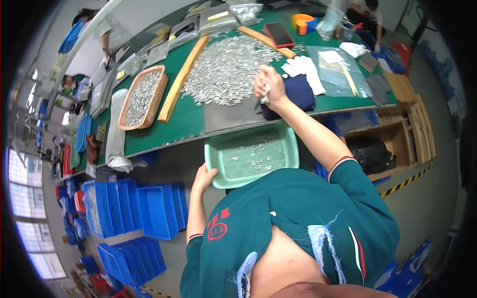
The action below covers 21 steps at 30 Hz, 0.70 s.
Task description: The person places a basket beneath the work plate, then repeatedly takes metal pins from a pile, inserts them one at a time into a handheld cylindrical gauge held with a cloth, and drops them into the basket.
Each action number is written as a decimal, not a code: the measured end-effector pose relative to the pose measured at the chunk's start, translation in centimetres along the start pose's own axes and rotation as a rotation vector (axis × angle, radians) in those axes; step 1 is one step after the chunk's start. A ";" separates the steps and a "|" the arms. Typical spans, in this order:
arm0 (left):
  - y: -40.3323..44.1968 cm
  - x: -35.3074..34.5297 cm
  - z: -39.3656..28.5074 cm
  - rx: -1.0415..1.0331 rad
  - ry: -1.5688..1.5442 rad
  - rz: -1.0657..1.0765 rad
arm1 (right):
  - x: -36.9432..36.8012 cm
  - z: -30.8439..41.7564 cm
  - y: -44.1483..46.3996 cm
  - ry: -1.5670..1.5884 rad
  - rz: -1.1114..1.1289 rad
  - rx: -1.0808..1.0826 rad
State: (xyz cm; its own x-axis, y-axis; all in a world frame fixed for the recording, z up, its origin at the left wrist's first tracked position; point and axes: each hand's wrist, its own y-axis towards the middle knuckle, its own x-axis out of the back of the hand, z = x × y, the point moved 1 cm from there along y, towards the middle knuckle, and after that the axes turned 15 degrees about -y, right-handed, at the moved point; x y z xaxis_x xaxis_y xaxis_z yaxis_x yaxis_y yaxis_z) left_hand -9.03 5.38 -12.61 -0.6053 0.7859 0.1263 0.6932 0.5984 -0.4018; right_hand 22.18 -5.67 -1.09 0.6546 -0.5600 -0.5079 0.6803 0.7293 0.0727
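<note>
My left hand (202,178) grips the left rim of a pale green mesh basket (294,158), thumb over the edge. The basket sits at my waist just below the table edge, with several small silvery metal pieces (258,163) scattered on its floor. My right hand (270,88) is raised above the table's front part, its fingers curled closed around some small silvery pieces, mostly hidden by the fingers. Beyond it spreads a large heap of the same metal pieces (223,69). Just beside and below that hand lies a dark blue cloth (299,94).
Wooden strips (184,79) flank the heap on the green table (174,111). A pink basket (160,94) full of pieces stands left. White gloves (305,69), a phone (279,35) and a plastic bag (343,82) lie right. Blue bins (159,211) stand on the floor. Other people work behind.
</note>
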 end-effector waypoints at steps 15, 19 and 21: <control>0.1 -0.3 -14.1 -0.158 0.009 -0.027 | 1.6 -1.5 0.9 0.265 -0.134 -0.154; 5.6 -6.3 -15.5 -0.592 0.415 -0.072 | 0.9 -2.0 -0.5 -0.034 -0.038 0.108; 7.5 -8.3 -15.5 -0.575 0.464 -0.118 | 0.3 -1.5 -0.7 -0.180 0.116 0.245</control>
State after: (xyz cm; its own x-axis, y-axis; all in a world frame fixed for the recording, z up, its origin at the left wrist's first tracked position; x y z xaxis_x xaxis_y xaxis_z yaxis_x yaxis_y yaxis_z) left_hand 7.27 5.78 -2.66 -0.5496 0.6198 0.5602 0.8059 0.5699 0.1602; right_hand 21.40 -5.80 -2.56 0.7652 -0.5553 -0.3256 0.6427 0.6882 0.3367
